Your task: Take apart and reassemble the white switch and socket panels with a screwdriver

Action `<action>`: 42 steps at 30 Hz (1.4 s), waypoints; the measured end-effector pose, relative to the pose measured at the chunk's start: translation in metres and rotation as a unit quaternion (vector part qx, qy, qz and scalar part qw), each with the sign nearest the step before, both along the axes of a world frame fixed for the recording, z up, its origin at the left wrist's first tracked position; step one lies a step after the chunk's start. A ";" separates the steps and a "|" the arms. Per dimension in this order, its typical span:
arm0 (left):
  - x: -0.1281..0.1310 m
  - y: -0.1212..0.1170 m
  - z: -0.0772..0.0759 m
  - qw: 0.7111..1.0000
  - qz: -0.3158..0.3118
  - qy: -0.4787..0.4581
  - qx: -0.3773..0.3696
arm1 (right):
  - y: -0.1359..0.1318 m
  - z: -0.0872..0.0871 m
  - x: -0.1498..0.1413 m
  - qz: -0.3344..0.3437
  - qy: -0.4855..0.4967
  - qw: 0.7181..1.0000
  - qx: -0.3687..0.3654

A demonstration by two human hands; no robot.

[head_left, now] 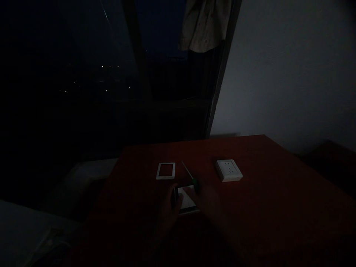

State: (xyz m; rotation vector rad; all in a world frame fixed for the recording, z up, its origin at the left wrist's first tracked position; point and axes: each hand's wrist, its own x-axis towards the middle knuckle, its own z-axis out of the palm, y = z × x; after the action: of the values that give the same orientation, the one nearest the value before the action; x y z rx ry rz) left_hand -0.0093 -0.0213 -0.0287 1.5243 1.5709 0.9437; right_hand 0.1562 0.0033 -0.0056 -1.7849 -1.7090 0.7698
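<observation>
In dim light, my left hand (168, 209) grips the left side of a white switch or socket panel (187, 202) with dark edges, its thumb resting on the face. My right hand (208, 200) closes on the panel's right side, and its thumb also lies across the face. A screwdriver (188, 171) with a green handle points away to the upper left; its handle meets the right hand's fingers, and I cannot tell whether they hold it. Just beyond my left hand lies a white square cover frame (166, 178), flat on the reddish table (139, 157).
A white wall socket (229, 170) on a box base sits on the table to the right. Behind the table are a dark window (97, 81) with a hanging curtain (205, 27) and a pale wall (280, 74). Pale surfaces show at the lower left.
</observation>
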 end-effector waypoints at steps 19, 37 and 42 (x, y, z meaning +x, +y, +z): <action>-0.043 0.039 0.030 0.978 -0.081 0.165 0.100 | -0.011 -0.022 0.021 0.007 0.253 0.967 0.013; -0.073 0.117 0.029 0.935 -0.196 0.282 0.086 | -0.016 -0.023 0.027 -0.006 0.336 0.942 -0.010; -0.070 0.111 0.037 0.930 -0.205 0.282 0.116 | -0.016 -0.024 0.027 -0.010 0.372 0.928 -0.017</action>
State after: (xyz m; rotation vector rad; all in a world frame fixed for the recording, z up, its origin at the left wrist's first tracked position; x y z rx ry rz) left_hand -0.0791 0.0902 0.0086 2.3335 1.4407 0.4804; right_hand 0.1834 -0.0129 -0.0299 -1.2692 -1.1612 1.2696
